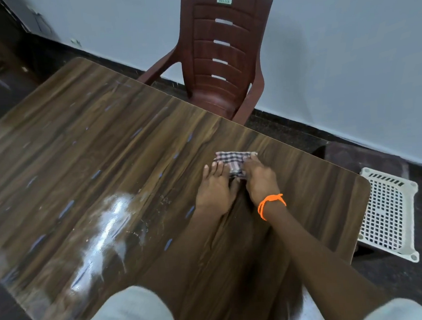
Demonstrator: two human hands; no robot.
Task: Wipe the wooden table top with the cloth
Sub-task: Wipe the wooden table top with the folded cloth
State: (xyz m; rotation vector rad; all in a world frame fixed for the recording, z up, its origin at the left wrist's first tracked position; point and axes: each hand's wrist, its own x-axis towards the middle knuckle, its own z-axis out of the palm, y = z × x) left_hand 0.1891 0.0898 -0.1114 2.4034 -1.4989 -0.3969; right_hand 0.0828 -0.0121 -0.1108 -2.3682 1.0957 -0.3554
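Across the middle of the frame: table (pixel 108 147), a wooden top with dark and light brown grain running from lower left to upper right, its rounded corner at the right edge of the frame.
Surface: glossy, with a bright white glare patch at lower left and short bluish streaks scattered over the grain; small pale specks lie beside the glare.
Cloth: cloth (pixel 232 161), a checked piece in pale pink and dark lines, folded small, lying flat on the table right of centre, near the far edge.
Left hand: left hand (pixel 216 192), palm down and fingers stretched forward, fingertips pressing the near left part of the cloth; not clenched round it.
Right hand: right hand (pixel 259 178), laid flat just beside the left, fingers pressing the right side of the cloth; whether any fingers curl under the fabric, I cannot tell.
Wrist: orange thread band (pixel 270 204) tied round the right wrist.
Sleeves: pale grey sleeves (pixel 126 318) at the bottom of the frame.
Upper centre: dark red plastic chair (pixel 224 57) with a slotted back, standing at the far edge of the table.
Right edge: white plastic stool (pixel 386 214) with a grid-patterned top, beside the table corner.
Room: pale wall (pixel 348 60) behind, dark floor (pixel 304 137) with a dark skirting strip along the wall's base.
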